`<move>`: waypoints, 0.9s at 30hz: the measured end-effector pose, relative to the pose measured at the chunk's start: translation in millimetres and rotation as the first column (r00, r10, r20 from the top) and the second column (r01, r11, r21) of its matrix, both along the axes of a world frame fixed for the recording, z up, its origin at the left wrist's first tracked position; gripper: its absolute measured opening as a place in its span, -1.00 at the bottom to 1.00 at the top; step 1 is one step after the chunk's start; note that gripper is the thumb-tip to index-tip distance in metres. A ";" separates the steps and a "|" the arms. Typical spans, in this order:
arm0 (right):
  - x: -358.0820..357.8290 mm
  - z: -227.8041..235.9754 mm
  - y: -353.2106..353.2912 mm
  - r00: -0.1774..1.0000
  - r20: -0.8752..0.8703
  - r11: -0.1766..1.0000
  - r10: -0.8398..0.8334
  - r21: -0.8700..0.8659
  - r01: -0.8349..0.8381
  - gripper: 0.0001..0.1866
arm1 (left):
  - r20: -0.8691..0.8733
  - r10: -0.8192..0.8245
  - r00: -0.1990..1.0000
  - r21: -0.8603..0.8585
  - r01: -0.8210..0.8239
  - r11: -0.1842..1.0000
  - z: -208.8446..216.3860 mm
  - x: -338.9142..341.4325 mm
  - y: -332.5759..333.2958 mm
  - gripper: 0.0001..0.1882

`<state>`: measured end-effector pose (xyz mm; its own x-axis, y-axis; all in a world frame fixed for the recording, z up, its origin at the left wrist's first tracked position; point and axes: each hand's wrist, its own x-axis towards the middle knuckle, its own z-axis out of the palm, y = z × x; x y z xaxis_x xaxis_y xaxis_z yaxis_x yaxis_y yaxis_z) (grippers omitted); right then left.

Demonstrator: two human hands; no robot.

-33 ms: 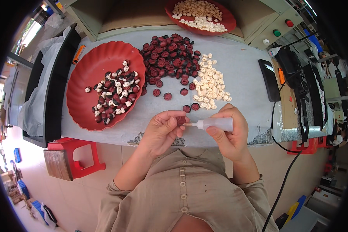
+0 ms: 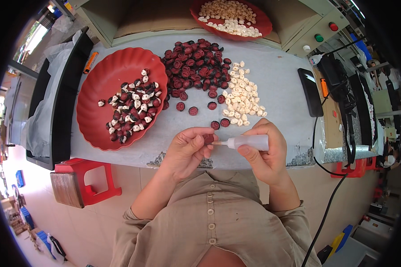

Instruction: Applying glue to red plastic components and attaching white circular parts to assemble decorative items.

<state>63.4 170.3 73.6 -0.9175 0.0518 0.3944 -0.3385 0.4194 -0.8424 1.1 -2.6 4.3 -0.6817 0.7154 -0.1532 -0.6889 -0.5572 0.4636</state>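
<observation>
Between the thumb and fingers of my left hand (image 2: 182, 153) is a small dark red piece (image 2: 208, 138). My right hand (image 2: 269, 155) grips a translucent squeeze bottle (image 2: 252, 143) lying almost level, its thin tip pointing left and reaching the piece. Just beyond my hands, a few round dark red pieces with black rims (image 2: 212, 106) lie loose, in front of a big heap of the same kind (image 2: 196, 66). Cream-coloured shell-like pieces (image 2: 245, 98) are spread to the right of that heap. At left, a scalloped red plate (image 2: 100, 78) holds dark red pieces joined with white ones (image 2: 136, 109).
Another red plate (image 2: 266, 27) with cream pieces sits in the open cabinet at the back. A black phone (image 2: 310, 92) lies at right, near a hanging black cable (image 2: 327, 209). A black tray (image 2: 58, 120) stands at the left edge, above a red stool (image 2: 87, 180).
</observation>
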 end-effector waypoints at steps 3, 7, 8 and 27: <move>-2.3 8.5 1.4 1.000 0.006 0.998 0.026 0.062 -0.026 -0.73 | -0.012 -0.008 1.000 0.000 0.008 1.000 0.8 0.1 -0.5 -0.69; -4.9 18.3 3.7 0.998 0.030 0.991 0.050 0.119 -0.053 -0.73 | -0.041 -0.040 0.998 0.031 0.042 0.999 -1.5 -0.6 -2.6 -0.71; -5.4 20.1 4.2 0.998 0.030 0.989 0.054 0.138 -0.058 -0.73 | -0.041 -0.040 0.998 0.030 0.041 0.999 -1.3 -0.6 -2.4 -0.71; 11.6 -20.1 71.8 0.867 0.385 0.791 -0.316 -0.397 0.465 -0.77 | -0.033 0.008 0.999 0.028 -0.007 1.000 -2.6 1.5 -2.5 -0.75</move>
